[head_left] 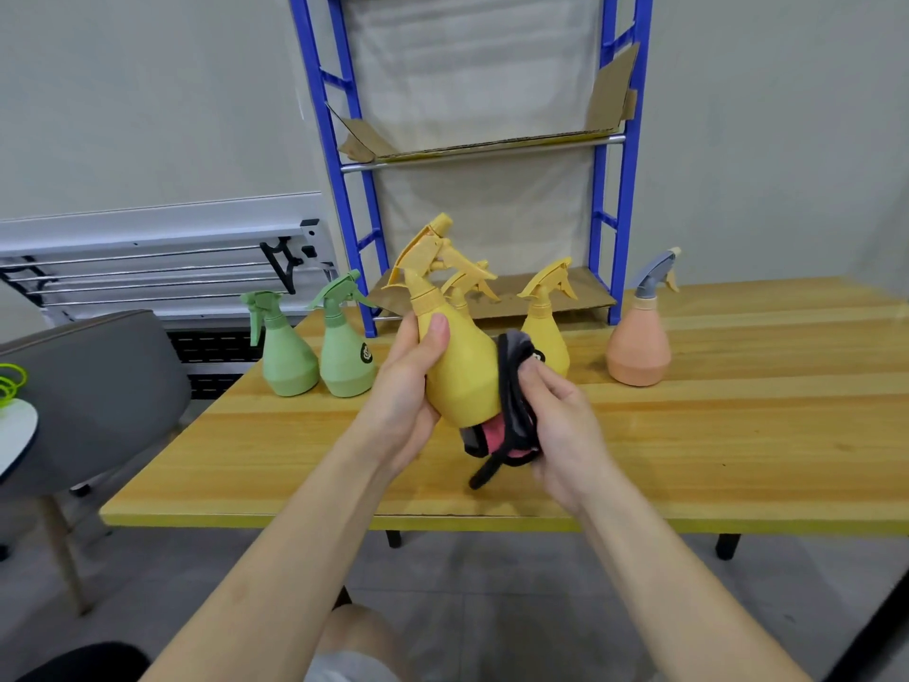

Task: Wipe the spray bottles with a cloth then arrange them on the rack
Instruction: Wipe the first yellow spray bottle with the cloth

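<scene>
Wiping step: left hand (413, 386) grips yellow bottle (460, 371) above surface (295, 460); right hand (560, 430) grips cloth (511, 411) against its side. Next, probably: finish wiping, then place on rack (617, 238)

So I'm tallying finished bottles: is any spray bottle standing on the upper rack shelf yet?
No, the upper shelf of the blue rack holds only cardboard, and every bottle, like the pink bottle, is on the table or in hand.

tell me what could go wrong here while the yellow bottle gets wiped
The left hand holds the yellow bottle tilted, by one side only, while the right hand presses the cloth against it; a hard wipe might twist it loose. A cloth loop dangles below and could snag. Bottles standing close behind might get knocked over.
</scene>
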Demonstrator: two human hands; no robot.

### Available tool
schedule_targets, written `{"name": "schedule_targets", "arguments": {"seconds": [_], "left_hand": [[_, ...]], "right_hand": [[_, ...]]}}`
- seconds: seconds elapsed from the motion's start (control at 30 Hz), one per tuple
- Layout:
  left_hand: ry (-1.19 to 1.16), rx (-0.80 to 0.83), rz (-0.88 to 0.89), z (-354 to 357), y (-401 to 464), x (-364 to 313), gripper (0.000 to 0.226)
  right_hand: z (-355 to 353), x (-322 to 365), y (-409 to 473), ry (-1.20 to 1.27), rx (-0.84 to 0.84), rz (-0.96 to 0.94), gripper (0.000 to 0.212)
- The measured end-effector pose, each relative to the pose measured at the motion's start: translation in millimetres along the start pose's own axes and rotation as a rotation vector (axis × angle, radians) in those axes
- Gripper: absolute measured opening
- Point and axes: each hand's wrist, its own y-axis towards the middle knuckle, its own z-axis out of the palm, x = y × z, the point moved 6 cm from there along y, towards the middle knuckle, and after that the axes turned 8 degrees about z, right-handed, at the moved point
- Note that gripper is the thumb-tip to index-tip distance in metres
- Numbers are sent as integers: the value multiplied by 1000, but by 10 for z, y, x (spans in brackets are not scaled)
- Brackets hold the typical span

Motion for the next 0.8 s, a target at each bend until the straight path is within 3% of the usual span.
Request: {"name": "schedule_targets", "arguments": {"seconds": [0.13,0.23,0.3,0.37,0.5,0.6,0.67,0.8], "left_hand": [[51,-63,30,-5,77,0,32],[93,-92,52,-6,116,19,30],[82,-85,60,-21,105,14,31],[60,-61,63,-52,85,-10,36],[9,-38,78,-104,23,-60,49],[-24,-42,109,-99,-4,-99,45],[1,-52,143,-92,0,-104,48],[108,-97,168,-91,30,-67,47]], "right_hand": [[108,55,-138,-248,-24,-307,34],[162,42,-220,-588,-73,-605,48],[165,47,-224,-675,-76,-689,48],[171,49,-191,-593,-34,-592,46],[128,52,-34,-323,39,-223,38],[83,39,14,-85,123,38,32],[64,36,7,-61,136,63,34],[94,87,-49,-97,93,-112,33]]}}
